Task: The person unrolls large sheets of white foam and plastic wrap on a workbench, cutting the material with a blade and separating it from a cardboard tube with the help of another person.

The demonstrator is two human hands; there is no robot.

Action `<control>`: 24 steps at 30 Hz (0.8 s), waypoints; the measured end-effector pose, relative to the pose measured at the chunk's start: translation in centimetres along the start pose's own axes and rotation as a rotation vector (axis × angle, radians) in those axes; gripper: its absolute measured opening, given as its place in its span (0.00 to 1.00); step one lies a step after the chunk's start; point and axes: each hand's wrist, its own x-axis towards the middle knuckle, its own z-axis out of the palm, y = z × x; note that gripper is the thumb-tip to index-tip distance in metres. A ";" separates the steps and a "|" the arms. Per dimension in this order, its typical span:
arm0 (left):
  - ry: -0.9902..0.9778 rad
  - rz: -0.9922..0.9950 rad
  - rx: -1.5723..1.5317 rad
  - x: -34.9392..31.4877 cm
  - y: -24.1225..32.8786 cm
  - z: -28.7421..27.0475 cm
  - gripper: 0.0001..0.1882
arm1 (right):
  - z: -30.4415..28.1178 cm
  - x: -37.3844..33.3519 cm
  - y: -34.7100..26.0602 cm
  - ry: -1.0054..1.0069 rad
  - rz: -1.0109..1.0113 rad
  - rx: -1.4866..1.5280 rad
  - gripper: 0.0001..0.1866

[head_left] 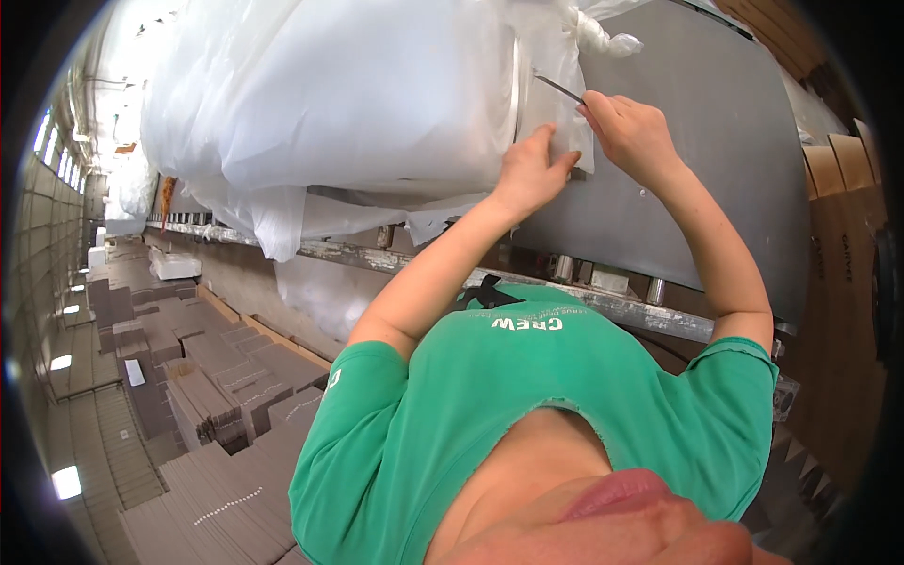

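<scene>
A large bundle wrapped in whitish clear plastic film (377,89) lies across the grey belt (692,169) in front of me. My left hand (537,171) rests on the near right edge of the film with its fingers apart. In my closed right hand (629,132) is a thin, dark, knife-like tool (561,89), its handle end hidden by the fingers. The tool's tip points left and touches or hovers just over the film beyond my left hand; I cannot tell which. A twisted knot of film (607,40) sticks out at the bundle's far right.
A worn metal rail (452,278) with rollers runs along the belt's near side. Stacks of flat brown cardboard (226,490) fill the left. Brown cardboard sheets (847,254) stand at the right. Loose film (282,231) hangs over the rail.
</scene>
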 end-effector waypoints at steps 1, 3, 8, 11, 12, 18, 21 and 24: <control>0.005 -0.003 -0.009 -0.2 0.0 0.2 0.23 | 0.5 -0.3 0.4 -0.007 -0.007 -0.001 0.06; -0.055 0.014 0.012 -0.3 0.6 0.3 0.17 | 1.3 -1.2 1.1 -0.197 -0.009 -0.094 0.06; -0.021 0.249 0.043 -1.3 0.3 2.0 0.09 | 2.0 -3.3 1.2 -0.225 -0.032 -0.123 0.06; -0.052 0.319 0.025 -1.9 -0.1 1.1 0.06 | 1.6 -6.0 1.6 -0.151 -0.006 -0.133 0.06; -0.100 0.362 -0.050 -2.4 0.1 0.5 0.04 | 1.5 -8.5 3.1 -0.245 0.040 -0.207 0.04; -0.239 0.209 -0.320 -5.0 -2.1 1.5 0.05 | -1.6 -15.4 5.7 -0.133 0.081 -0.104 0.06; -0.172 0.236 -0.260 -4.9 -2.4 3.2 0.12 | -3.1 -6.2 0.2 -0.029 -0.034 0.050 0.09; -0.200 0.217 -0.237 -4.9 -0.9 2.2 0.13 | -0.9 -4.4 0.3 -0.166 -0.138 -0.056 0.11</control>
